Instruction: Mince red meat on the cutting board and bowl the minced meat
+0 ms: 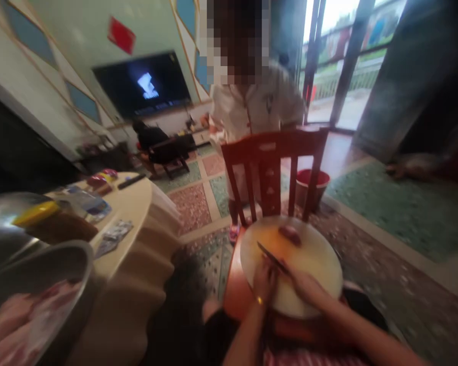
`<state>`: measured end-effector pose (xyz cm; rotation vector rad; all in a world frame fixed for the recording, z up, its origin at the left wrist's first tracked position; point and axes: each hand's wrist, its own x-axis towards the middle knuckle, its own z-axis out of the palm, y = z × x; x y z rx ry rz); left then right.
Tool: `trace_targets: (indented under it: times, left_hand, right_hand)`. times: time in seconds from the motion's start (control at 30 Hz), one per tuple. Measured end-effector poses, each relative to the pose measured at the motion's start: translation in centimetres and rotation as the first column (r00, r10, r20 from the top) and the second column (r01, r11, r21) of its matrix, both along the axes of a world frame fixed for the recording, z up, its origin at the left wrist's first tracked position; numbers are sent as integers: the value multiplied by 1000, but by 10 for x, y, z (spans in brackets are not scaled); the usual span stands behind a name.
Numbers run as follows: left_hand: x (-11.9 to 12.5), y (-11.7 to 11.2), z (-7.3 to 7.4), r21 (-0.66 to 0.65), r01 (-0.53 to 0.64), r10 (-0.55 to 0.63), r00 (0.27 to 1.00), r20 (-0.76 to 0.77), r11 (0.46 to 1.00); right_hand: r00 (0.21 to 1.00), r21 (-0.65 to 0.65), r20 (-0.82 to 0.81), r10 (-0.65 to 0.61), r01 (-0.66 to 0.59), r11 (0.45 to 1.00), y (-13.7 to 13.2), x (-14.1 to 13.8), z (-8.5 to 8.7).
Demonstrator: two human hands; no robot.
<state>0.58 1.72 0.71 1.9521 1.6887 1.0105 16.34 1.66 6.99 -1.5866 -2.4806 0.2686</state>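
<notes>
My right hand [296, 278] is closed around the handle of a knife [267, 253], whose dark blade points up and left over a round white cutting board [322, 277]. Close beside the blade, my left hand [265, 279] presses down on the board with its fingers curled; what lies under them is hidden. A yellow bracelet [259, 300] circles the left wrist. Toward the far side of the board lies a dark red piece of meat [290, 235], apart from both hands. An orange-yellow wet stain spreads across the board around it.
The board rests on a wooden chair [275, 147]. A person [248, 112] stands behind its backrest. To the left, a cloth-covered table [137, 218] bears a yellow-lidded jar [36, 213] and a metal basin [86, 254] of raw meat. A red bucket [313, 188] stands behind the chair.
</notes>
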Motion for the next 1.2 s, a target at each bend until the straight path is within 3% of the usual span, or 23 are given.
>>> trace_targets:
  times: [0.13, 0.27, 0.47, 0.67, 0.97, 1.2]
  left_hand:
    - [0, 11, -11, 80, -34, 36, 999, -27, 996]
    - [-1, 14, -18, 106, -14, 20, 999, -51, 994]
    - [-3, 10, -18, 138, -41, 53, 995, -84, 990]
    - [-4, 14, -31, 85, -1, 11, 992, -122, 996]
    - [-6, 15, -36, 67, 24, -13, 987, -158, 997]
    - [-1, 15, -26, 63, 68, -57, 985, -166, 996]
  right_hand:
    - [992, -242, 124, 30, 1, 970, 5, 7, 26]
    - [987, -323, 152, 45, 7, 947, 2, 8, 34]
    - [985, -304, 162, 60, -8, 953, -8, 10, 29]
    - [986, -365, 147, 83, -24, 931, -9, 10, 24]
    - [994, -412, 55, 90, -59, 909, 23, -28, 28]
    - [993, -428, 94, 65, -19, 904, 3, 7, 10]
